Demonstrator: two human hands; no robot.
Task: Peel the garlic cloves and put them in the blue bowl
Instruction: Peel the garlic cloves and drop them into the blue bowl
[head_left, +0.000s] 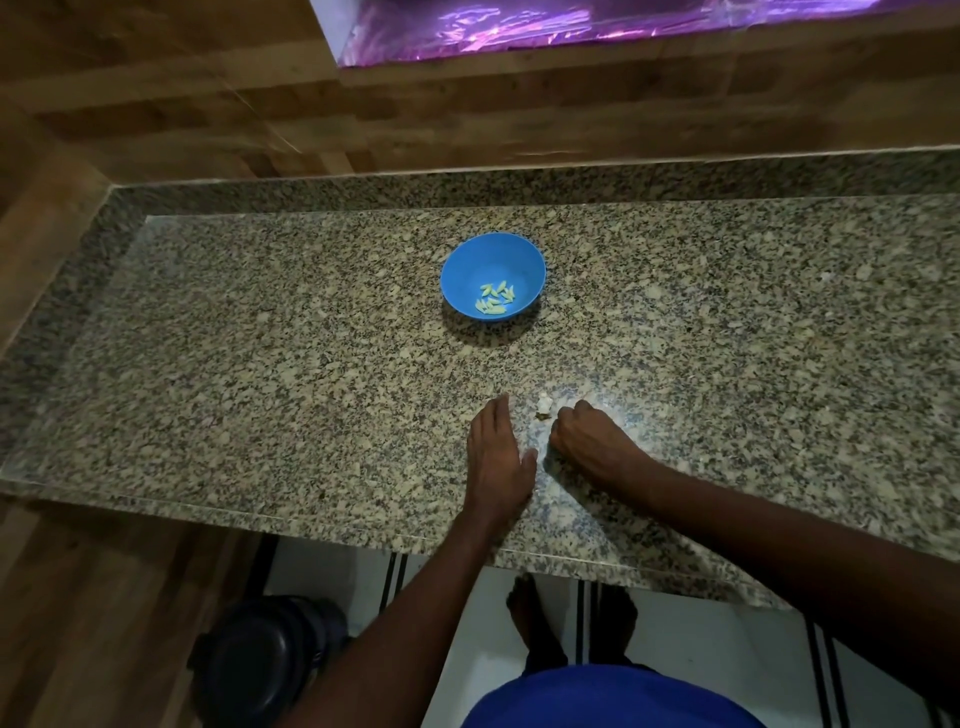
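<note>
Peeled garlic cloves (494, 300) heaped pointing various ways in blue bowl (524, 260), left hand (496, 457) flat on counter (260, 364), right hand (584, 439) clenched, contents hidden.

A speckled granite counter (260, 364) with a low raised back lip runs across the view, set against a wall of wood-grain panels (182, 104) in brown tones. Above the panels sits a recess (519, 26) lined with crinkled material that glows purple, while the room itself is dim. Below the counter's front edge lies a white floor (727, 649) with dark stripes, and a dark round container (254, 665) stands on it beside wooden cabinet fronts.
</note>
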